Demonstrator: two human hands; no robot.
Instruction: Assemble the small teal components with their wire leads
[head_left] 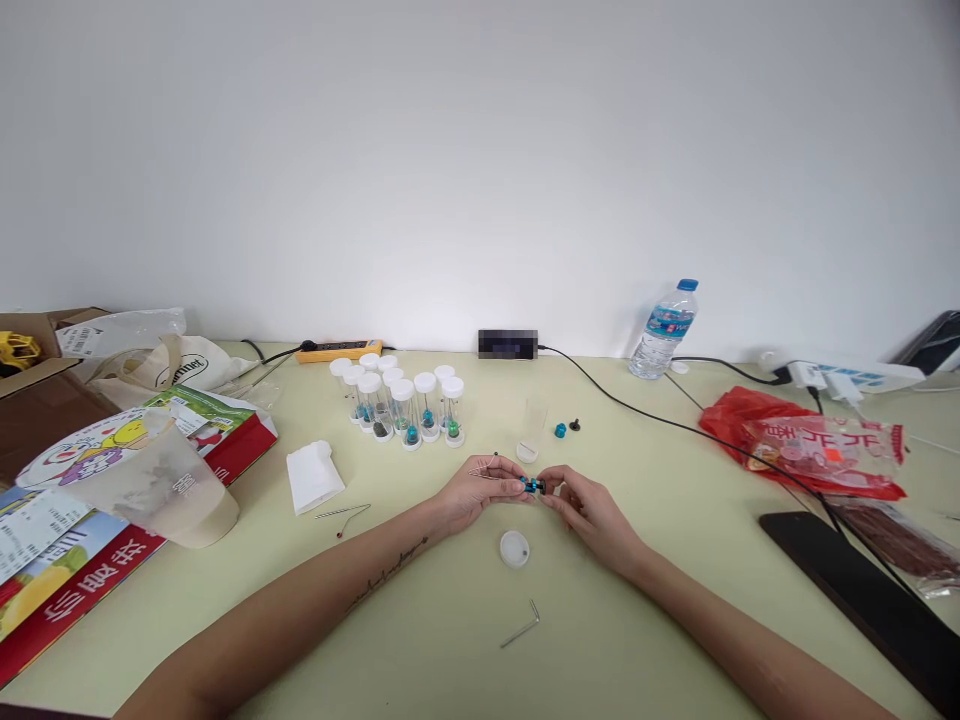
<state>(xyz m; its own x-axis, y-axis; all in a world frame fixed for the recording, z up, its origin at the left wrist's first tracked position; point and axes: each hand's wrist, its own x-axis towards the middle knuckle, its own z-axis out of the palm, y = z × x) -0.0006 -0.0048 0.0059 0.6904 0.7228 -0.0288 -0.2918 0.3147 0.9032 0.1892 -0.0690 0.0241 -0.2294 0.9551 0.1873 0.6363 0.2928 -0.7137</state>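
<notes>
Over the middle of the table, my left hand (469, 492) is closed on a small blue-and-black metal part (531, 485). A thin wire piece with a dark ball tip (486, 467) also sticks out from these fingers. My right hand (592, 508) pinches at the black end of that part. A white round cap (514, 549) lies just below my hands, and an L-shaped hex key (523, 630) is nearer me. Behind them stands a clear tube (535, 420). To its right are a loose blue piece (560, 430) and a black piece (575, 425).
Several white-capped clear tubes (403, 410) stand at the back left. Left of my hands are white paper (313, 480) and thin wire pieces (349, 515). A plastic cup (176, 480) leans far left. A water bottle (664, 330), cable (637, 403) and red bag (739, 425) are right.
</notes>
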